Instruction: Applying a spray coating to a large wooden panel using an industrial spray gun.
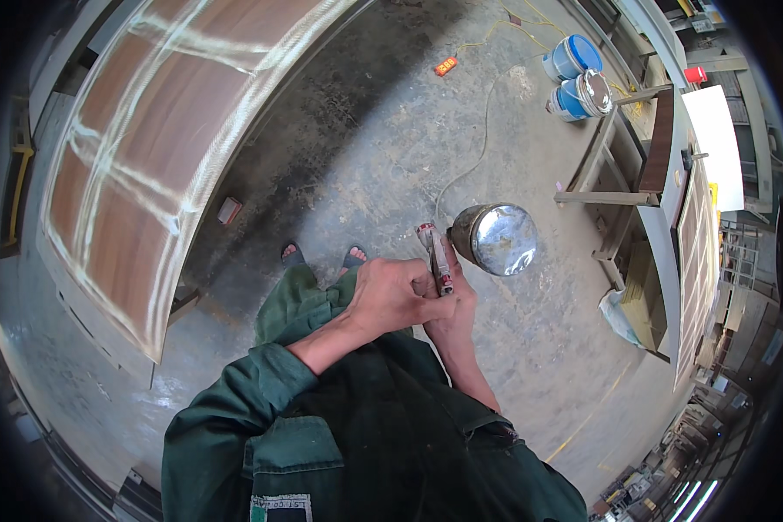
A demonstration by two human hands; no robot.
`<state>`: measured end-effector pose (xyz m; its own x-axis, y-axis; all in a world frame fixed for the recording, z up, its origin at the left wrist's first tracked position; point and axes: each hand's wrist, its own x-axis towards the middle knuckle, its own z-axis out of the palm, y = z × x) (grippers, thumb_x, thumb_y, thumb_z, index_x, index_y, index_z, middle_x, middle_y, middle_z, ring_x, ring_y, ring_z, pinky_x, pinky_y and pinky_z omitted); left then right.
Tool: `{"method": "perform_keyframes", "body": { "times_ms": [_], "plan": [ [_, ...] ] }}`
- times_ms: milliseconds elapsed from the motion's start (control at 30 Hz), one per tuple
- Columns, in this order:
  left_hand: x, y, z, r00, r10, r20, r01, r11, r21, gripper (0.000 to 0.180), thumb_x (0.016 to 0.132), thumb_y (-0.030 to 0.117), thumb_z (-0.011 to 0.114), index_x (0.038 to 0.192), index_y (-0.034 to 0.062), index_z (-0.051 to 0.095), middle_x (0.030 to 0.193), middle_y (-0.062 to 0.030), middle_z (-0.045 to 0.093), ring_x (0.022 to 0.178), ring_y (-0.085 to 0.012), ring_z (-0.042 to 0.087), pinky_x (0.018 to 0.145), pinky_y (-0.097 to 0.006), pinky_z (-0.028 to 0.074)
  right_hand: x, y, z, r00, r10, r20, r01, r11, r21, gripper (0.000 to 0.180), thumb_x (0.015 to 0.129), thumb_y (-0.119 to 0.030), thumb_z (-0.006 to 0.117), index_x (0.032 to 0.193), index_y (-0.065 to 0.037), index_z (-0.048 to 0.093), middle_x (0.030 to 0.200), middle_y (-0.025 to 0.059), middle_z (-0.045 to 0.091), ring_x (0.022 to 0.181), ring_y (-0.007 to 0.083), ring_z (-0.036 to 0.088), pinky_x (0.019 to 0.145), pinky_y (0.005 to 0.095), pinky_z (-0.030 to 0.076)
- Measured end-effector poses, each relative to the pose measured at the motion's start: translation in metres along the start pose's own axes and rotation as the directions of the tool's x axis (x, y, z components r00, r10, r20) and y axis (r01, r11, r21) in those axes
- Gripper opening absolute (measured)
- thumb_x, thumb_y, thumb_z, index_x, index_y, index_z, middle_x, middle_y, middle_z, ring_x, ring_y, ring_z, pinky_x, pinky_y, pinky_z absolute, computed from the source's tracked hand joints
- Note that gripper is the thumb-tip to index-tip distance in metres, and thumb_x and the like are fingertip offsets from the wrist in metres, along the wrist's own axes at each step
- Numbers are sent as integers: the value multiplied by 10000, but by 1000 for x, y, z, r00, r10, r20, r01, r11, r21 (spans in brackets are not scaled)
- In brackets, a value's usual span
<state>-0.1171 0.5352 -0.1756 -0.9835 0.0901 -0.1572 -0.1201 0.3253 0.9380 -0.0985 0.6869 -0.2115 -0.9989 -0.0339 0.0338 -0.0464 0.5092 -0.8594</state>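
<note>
A spray gun (435, 252) with a shiny round metal cup (503, 240) is held in front of my body, over the concrete floor. My right hand (458, 315) is wrapped round the gun's body from below. Against the gun's near end, my left hand (384, 291) is closed, its fingers bent and meeting the right hand. What the left fingertips pinch is hidden. The cup hangs to the right of the gun, and a thin hose (485, 130) runs away from it across the floor.
At left lies a large brown wood-grain panel (130, 165) with whitish bands across it. Two blue buckets (574, 57) stand at the far right, near wooden frames (605, 198) and a second patterned panel (698, 287). An orange power strip (445, 66) and a small box (229, 210) lie on the floor.
</note>
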Motion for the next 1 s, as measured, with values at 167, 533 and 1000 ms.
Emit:
{"method": "perform_keyframes", "body": {
  "times_ms": [167,533,1000],
  "plan": [
    [0,-1,-2,1000,11,4,-11,1000,20,308,680,343,888,661,104,694,596,-41,670,537,-191,684,558,-320,542,0,-2,0,999,37,12,-37,999,-15,615,922,12,690,1511,25,514,1363,265,667,1194,329,705,933,382,565],
    [5,3,-2,998,60,3,-60,998,24,324,667,339,889,634,100,672,574,-33,648,522,-195,666,552,-323,528,4,-7,-5,1000,1,-4,-1,1000,-22,621,925,13,711,1513,27,514,1405,256,645,1241,289,679,966,363,552],
    [4,-37,-36,775,-504,382,627,538,-562,333,948,359,770,790,76,694,562,19,492,483,-83,430,446,-279,320,-2,-31,-10,920,380,97,-393,889,235,637,936,-1,681,1547,-31,501,1232,130,733,755,139,675,666,284,561]
  ]
}}
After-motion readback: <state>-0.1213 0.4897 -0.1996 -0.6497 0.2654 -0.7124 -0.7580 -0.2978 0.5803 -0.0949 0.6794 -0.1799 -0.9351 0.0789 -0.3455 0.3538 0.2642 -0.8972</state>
